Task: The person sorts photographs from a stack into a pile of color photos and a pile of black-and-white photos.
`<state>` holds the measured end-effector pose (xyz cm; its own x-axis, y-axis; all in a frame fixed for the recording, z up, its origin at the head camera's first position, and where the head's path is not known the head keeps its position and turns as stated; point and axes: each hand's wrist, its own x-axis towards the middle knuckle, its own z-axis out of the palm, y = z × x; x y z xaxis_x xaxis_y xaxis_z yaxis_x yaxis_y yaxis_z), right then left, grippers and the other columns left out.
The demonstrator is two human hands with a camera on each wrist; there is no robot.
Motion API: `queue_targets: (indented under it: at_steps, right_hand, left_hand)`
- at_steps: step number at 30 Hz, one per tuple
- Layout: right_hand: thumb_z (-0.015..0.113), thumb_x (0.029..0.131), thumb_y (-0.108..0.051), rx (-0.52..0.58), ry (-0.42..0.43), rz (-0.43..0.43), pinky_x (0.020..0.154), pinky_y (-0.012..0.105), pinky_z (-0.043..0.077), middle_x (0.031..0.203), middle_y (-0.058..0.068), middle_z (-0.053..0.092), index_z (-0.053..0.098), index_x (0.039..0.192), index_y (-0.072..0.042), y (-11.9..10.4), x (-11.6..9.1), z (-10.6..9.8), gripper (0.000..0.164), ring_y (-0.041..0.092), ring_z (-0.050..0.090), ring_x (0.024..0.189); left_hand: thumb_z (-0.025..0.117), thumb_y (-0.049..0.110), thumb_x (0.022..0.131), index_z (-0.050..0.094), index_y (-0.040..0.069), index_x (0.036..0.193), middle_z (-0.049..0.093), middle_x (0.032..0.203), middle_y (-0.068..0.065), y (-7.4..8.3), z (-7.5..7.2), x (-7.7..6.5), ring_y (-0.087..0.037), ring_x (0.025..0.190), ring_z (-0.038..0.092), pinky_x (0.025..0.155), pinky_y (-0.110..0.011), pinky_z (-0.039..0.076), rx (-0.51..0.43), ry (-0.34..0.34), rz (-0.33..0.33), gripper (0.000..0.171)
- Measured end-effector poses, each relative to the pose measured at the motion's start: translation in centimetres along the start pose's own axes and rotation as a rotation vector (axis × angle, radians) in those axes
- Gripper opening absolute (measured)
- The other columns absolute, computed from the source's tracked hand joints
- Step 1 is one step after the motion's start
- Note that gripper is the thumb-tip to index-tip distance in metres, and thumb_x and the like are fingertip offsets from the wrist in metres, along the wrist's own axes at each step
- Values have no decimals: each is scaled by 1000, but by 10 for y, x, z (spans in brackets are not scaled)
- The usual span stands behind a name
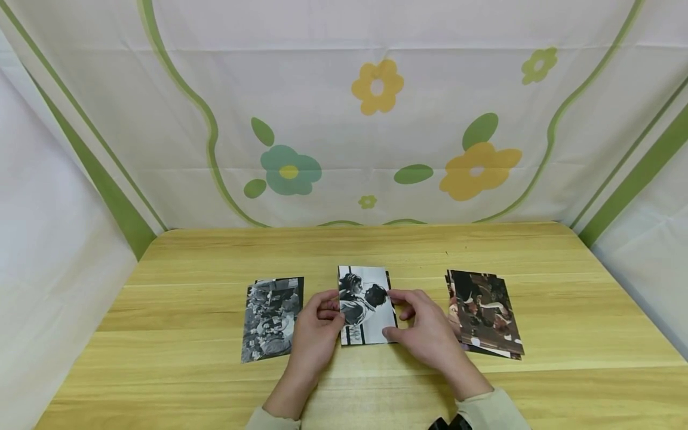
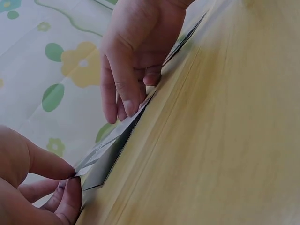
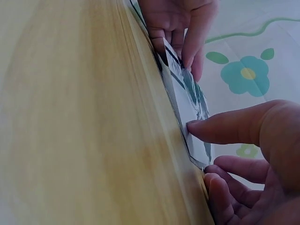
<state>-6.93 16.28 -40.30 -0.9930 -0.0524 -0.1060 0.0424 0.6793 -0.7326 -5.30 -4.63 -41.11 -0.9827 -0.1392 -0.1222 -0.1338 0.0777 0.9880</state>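
Note:
A black-and-white photo print [image 1: 371, 304] showing two people is in the middle of the head view, over at least one other print whose dark edge shows at its right. My left hand [image 1: 316, 334] pinches the upper print's left edge between thumb and fingers. In the left wrist view that edge is lifted, leaving a gap above the lower print [image 2: 105, 166]. My right hand [image 1: 427, 328] holds the right side, its thumb [image 3: 206, 130] on the picture face and its fingertips at the edge.
To the left lies a stack of black-and-white prints [image 1: 271, 322]. A stack of dark color prints [image 1: 486, 310] lies to the right, slightly fanned. The wooden table [image 1: 188, 382] ends at a white flower-patterned cloth [image 1: 344, 137] behind and at both sides.

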Motion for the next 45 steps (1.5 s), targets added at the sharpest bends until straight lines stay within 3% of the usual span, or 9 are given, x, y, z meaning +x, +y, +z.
queue_targets:
  at_steps: [6,11,17,27,45]
  right_hand:
    - [95,78,-14,41,-6,1,84,29,50,128,-3,71,67,145,-17,1,0,-1,73,12,62,100]
    - [93,79,-11,164,-11,-21,82,25,55,132,1,69,64,146,-16,-3,-1,-7,73,16,64,100]
    - [89,84,-7,328,24,-151,82,25,60,126,9,70,67,142,-13,-15,-9,-21,63,22,68,100]
    - [82,83,11,487,132,-336,84,21,62,122,12,69,72,135,-2,-32,-19,-35,54,9,70,95]
    - [82,85,9,496,120,-290,82,21,62,116,10,68,73,133,-2,-32,-20,-37,50,9,70,94]
  left_hand:
    - [71,-4,96,65,-1,138,68,119,-18,2,-1,1,-19,103,66,84,-17,56,-36,-11,-34,43]
    - [72,-3,96,65,0,140,67,123,-17,8,-6,2,-17,103,66,86,-19,58,-105,-18,-75,45]
    - [73,-3,96,67,2,140,67,125,-15,33,-18,-1,-16,105,66,90,-18,59,-166,-18,-84,44]
    - [71,-5,97,68,2,137,66,129,-13,56,-27,-8,-18,113,67,97,-20,59,-218,-32,-65,41]
    - [74,-2,95,70,7,139,66,128,-11,60,-31,-11,-18,113,65,98,-21,58,-208,-66,-67,45]
